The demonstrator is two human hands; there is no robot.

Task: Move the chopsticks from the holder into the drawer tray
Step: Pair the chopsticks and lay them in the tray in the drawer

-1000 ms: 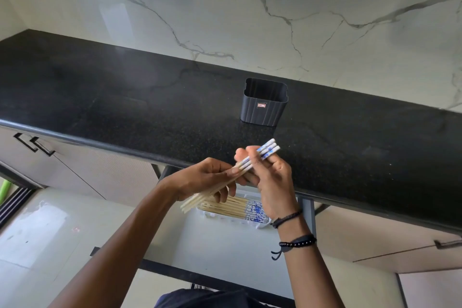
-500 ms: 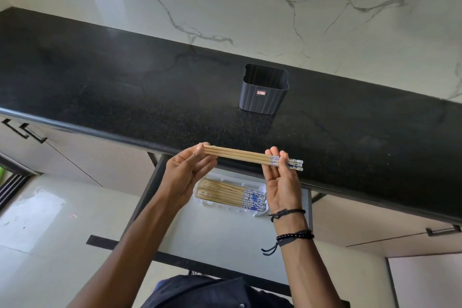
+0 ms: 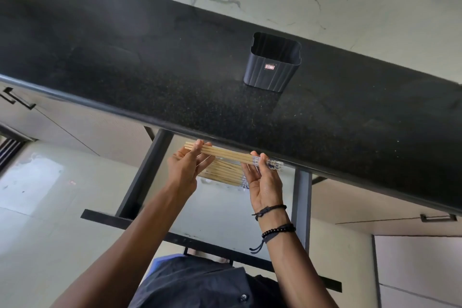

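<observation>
I hold a level bundle of wooden chopsticks (image 3: 231, 155) with blue-patterned ends between both hands, over the open drawer. My left hand (image 3: 186, 170) pinches the plain tips; my right hand (image 3: 263, 180) grips the patterned ends. Right below lie more chopsticks (image 3: 222, 174) in the white drawer tray (image 3: 208, 182), mostly hidden by my hands. The dark ribbed holder (image 3: 272, 64) stands on the black counter, and no chopsticks show above its rim.
The black granite counter (image 3: 175, 77) overhangs the open drawer (image 3: 225, 215), whose dark frame rails run on both sides. Closed cabinet fronts with black handles (image 3: 17, 99) flank it. A marble wall rises behind.
The bundle turned from slanted to level, one hand at each end, and dropped from counter height to just above the tray. The camera has tilted down.
</observation>
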